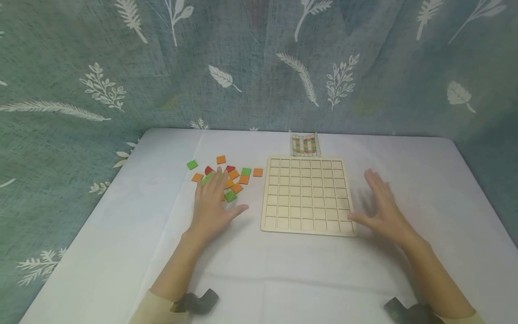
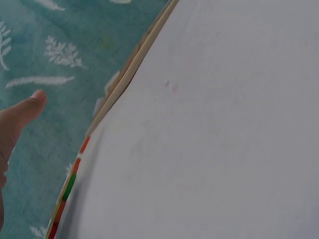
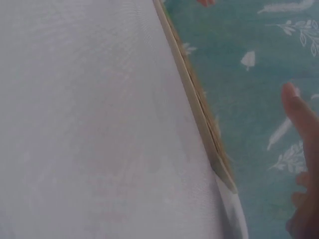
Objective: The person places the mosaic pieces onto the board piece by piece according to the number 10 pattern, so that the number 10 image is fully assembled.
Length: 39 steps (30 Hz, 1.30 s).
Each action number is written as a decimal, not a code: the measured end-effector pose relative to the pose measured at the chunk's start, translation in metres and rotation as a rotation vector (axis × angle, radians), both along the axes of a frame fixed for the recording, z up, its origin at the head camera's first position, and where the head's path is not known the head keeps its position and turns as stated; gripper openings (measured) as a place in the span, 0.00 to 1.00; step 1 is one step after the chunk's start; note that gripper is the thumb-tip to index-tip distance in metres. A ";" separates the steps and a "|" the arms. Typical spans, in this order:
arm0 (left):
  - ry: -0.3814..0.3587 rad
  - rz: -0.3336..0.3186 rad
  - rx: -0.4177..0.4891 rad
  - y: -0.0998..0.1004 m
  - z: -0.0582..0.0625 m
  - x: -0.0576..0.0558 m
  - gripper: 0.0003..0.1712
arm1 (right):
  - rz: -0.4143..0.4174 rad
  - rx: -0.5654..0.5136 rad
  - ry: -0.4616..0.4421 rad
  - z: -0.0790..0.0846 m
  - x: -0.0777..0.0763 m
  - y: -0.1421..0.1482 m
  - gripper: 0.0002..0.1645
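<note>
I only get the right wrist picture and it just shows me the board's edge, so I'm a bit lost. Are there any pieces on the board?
Observer: No, the board has no pieces on it.

Operator: So are there pieces anywhere else?

Observer: Yes, a bunch of loose pieces lies on the left side of the board.

Operator: And where's the left hand?

Observer: In the head view, the left hand is spread in front of some of those pieces, though I can't tell if it touches them.
</note>
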<state>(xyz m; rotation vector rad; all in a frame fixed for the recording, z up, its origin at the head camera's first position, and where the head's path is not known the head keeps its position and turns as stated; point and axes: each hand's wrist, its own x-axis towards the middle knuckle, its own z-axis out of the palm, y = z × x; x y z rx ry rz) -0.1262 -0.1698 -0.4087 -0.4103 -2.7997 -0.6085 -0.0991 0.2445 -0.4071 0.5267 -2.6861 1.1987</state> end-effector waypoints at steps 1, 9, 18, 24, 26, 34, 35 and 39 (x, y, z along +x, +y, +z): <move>-0.014 -0.002 0.011 -0.004 0.000 0.000 0.57 | 0.000 -0.026 -0.024 -0.001 0.000 0.001 0.64; -0.032 -0.006 0.086 -0.033 -0.004 -0.006 0.48 | -0.048 -0.118 -0.178 -0.010 -0.003 0.004 0.62; -0.028 0.024 0.064 -0.043 -0.008 -0.011 0.38 | -0.047 -0.145 -0.217 -0.022 -0.008 0.010 0.61; -0.034 0.025 0.061 -0.048 -0.012 -0.015 0.30 | -0.060 -0.109 -0.255 -0.031 -0.010 0.013 0.62; -0.063 0.028 0.075 -0.050 -0.015 -0.016 0.27 | -0.063 -0.091 -0.257 -0.033 -0.009 0.013 0.63; -0.104 0.036 0.093 -0.057 -0.027 -0.017 0.22 | -0.057 -0.036 -0.224 -0.040 -0.008 0.013 0.64; -0.104 0.037 0.088 -0.057 -0.028 -0.017 0.22 | -0.057 -0.028 -0.220 -0.041 -0.007 0.013 0.63; -0.112 0.040 0.083 -0.057 -0.030 -0.016 0.23 | -0.059 0.036 -0.198 -0.042 -0.008 0.015 0.63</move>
